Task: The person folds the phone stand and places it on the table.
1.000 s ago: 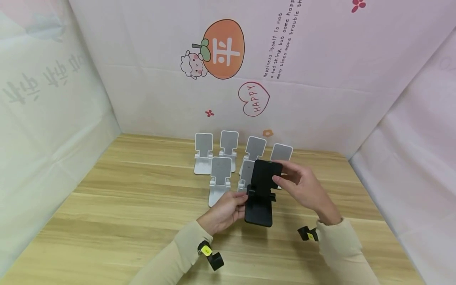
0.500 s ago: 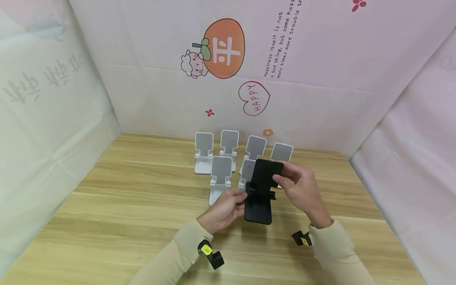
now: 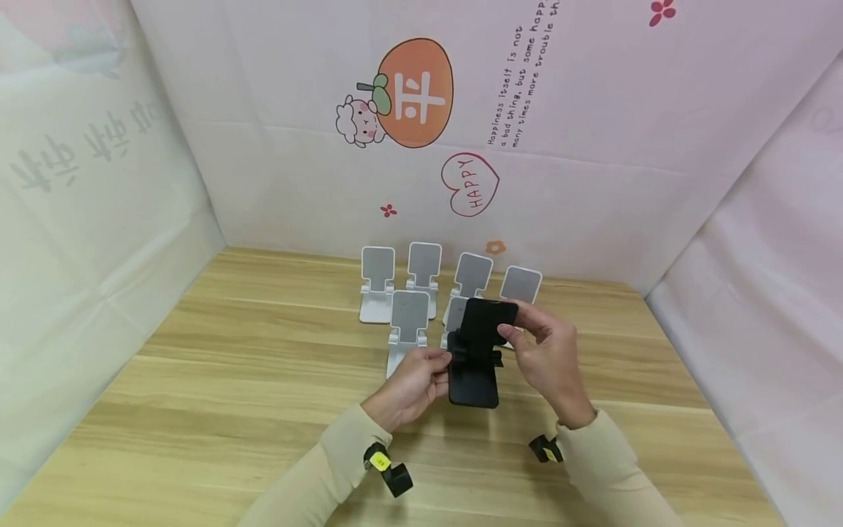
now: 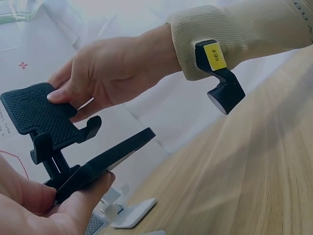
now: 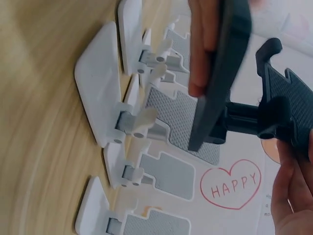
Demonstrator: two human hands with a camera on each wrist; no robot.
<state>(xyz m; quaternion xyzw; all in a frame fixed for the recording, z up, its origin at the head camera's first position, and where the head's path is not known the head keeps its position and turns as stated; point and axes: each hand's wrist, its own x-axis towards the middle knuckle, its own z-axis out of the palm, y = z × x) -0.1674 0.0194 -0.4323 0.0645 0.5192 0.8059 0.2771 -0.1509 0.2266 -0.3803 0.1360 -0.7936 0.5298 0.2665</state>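
Both hands hold a black folding phone stand (image 3: 476, 386) above the table, in front of the white stands. The left hand (image 3: 411, 388) grips the left edge of its base, thumb on top and fingers beneath, as the left wrist view shows. The right hand (image 3: 548, 359) pinches the upper corner of the textured back plate (image 4: 36, 105) between thumb and fingers. In the left wrist view the plate stands apart from the base (image 4: 107, 159), joined by a hinged arm (image 4: 57, 161). Two small hooks (image 4: 43, 147) stick out at the plate's lower edge.
Several white phone stands with grey pads stand in two rows behind the hands, among them a front-left one (image 3: 409, 318) and a back-right one (image 3: 522, 284). The wooden table (image 3: 263, 380) meets a printed cloth wall (image 3: 296, 183) just behind them.
The right hand has moved a little down and left with the back plate. The black stand looks more folded, its plate leaning closer over the base. The left hand has barely moved.
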